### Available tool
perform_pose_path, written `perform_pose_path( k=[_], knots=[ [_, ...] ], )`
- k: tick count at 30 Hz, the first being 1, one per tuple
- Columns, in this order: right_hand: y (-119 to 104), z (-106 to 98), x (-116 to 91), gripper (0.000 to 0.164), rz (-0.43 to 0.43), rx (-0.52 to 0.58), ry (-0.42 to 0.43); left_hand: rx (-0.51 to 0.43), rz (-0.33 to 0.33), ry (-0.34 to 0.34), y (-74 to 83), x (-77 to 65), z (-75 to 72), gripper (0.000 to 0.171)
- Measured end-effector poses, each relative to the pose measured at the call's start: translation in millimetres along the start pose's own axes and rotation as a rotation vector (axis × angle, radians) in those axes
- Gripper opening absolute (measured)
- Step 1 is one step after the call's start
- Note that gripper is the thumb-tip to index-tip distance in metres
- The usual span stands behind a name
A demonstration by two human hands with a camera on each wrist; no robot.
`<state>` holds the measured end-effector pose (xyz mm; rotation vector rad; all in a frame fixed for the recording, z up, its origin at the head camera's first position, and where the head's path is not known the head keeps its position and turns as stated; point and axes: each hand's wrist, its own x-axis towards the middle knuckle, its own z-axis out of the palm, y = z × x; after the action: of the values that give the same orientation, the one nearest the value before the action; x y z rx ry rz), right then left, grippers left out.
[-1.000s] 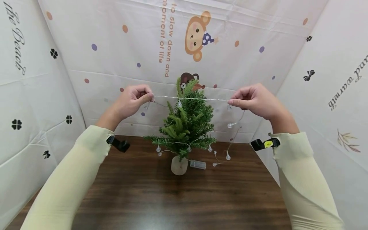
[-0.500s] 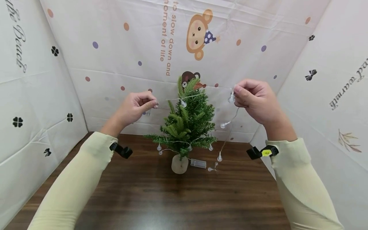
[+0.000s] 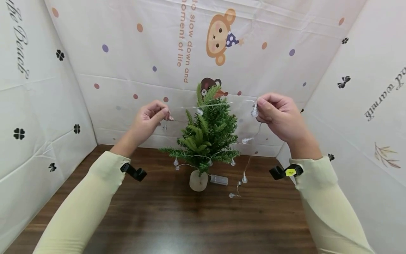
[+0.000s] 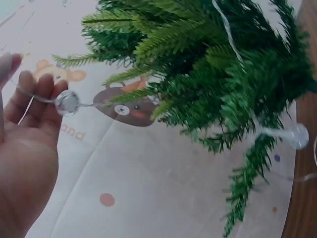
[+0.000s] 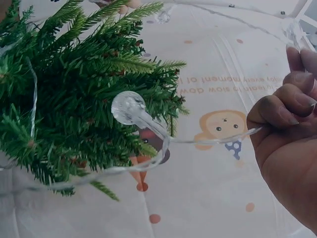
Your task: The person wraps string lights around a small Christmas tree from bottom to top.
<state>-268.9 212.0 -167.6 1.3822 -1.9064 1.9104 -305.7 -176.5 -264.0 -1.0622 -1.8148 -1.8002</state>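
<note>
A small artificial Christmas tree [image 3: 207, 130] stands upright on a round pale wooden base [image 3: 198, 181]. Clear string lights [image 3: 213, 105] with round bulbs run across its upper part and round its lower branches. At the tree's left, my left hand [image 3: 149, 120] pinches the wire between thumb and fingers; one clear bulb [image 4: 68, 102] hangs close to the fingertips in the left wrist view. To the right, my right hand [image 3: 280, 114] pinches the wire beside another bulb [image 3: 254, 112]. From there the loose end drops towards the table, with a bulb [image 5: 129, 108] showing large in the right wrist view.
A clear battery box [image 3: 219, 180] lies on the dark wooden table [image 3: 177, 218] right of the base. Loose bulbs [image 3: 244, 179] dangle at the right. Printed white cloth [image 3: 127, 63] stands behind the tree and along both sides.
The stretch of wire between my hands has gone from taut to slack. My left hand has come down slightly and inward. My right fingers are now beside a bulb, and the hanging end has swung left.
</note>
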Motion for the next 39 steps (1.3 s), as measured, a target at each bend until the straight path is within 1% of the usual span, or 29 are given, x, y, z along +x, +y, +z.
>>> perform_pose_path(
  k=[2,4,6,8,10,13,15,17,19,22,24,27,29,32,33,36,39],
  knots=[
    [0.7,3.6,4.6,0.021,0.011,-0.017,0.015,-0.127,0.037,0.03,-0.7,3.0,-0.4,0.014],
    [0.9,7.7,8.9,0.02,0.021,-0.026,0.015,-0.251,0.075,0.044,-1.5,4.5,-1.7,0.014],
    [1.1,10.8,11.2,0.021,0.027,-0.04,0.004,-0.327,0.106,0.045,-2.8,3.9,-3.5,0.015],
    [0.8,13.0,10.8,0.022,0.034,-0.055,-0.007,-0.374,0.134,0.022,-4.1,1.0,-5.1,0.017],
    [0.8,13.8,7.9,0.023,0.032,-0.064,-0.022,-0.41,0.158,-0.015,-5.8,-2.7,-6.1,0.018],
    [1.8,13.5,0.5,0.024,0.025,-0.065,-0.034,-0.439,0.192,-0.073,-7.9,-8.5,-5.9,0.019],
    [2.6,13.2,-5.1,0.025,0.02,-0.065,-0.046,-0.441,0.207,-0.092,-8.8,-11.7,-5.0,0.02],
    [3.0,14.2,-10.5,0.026,0.007,-0.055,-0.055,-0.397,0.215,-0.091,-9.1,-15.2,-3.7,0.02],
    [2.6,16.2,-15.4,0.027,-0.007,-0.054,-0.067,-0.318,0.212,-0.079,-8.9,-19.2,-1.9,0.019],
    [2.7,19.1,-22.2,0.028,-0.04,0.001,-0.095,-0.202,0.203,-0.068,-8.7,-25.4,1.0,0.015],
    [3.5,19.5,-27.1,0.029,-0.062,0.04,-0.113,-0.159,0.2,-0.077,-9.1,-29.1,2.8,0.014],
    [6.5,16.5,-36.2,0.031,-0.104,0.091,-0.144,-0.155,0.203,-0.113,-10.1,-33.0,5.4,0.014],
    [9.6,12.7,-43.3,0.032,-0.13,0.1,-0.166,-0.141,0.21,-0.149,-11.3,-35.2,7.0,0.012],
    [15.5,4.9,-53.0,0.034,-0.138,0.104,-0.201,-0.085,0.232,-0.205,-12.3,-38.2,9.8,0.003],
    [17.5,1.9,-56.0,0.035,-0.132,0.104,-0.21,-0.061,0.24,-0.224,-12.7,-38.9,10.8,0.003],
    [23.0,-8.7,-63.4,0.037,-0.099,0.101,-0.224,0.023,0.263,-0.263,-12.7,-39.1,14.5,0.015],
    [27.9,-22.3,-68.4,0.036,-0.079,0.105,-0.235,0.108,0.29,-0.282,-11.8,-36.5,18.5,0.022]
  ],
)
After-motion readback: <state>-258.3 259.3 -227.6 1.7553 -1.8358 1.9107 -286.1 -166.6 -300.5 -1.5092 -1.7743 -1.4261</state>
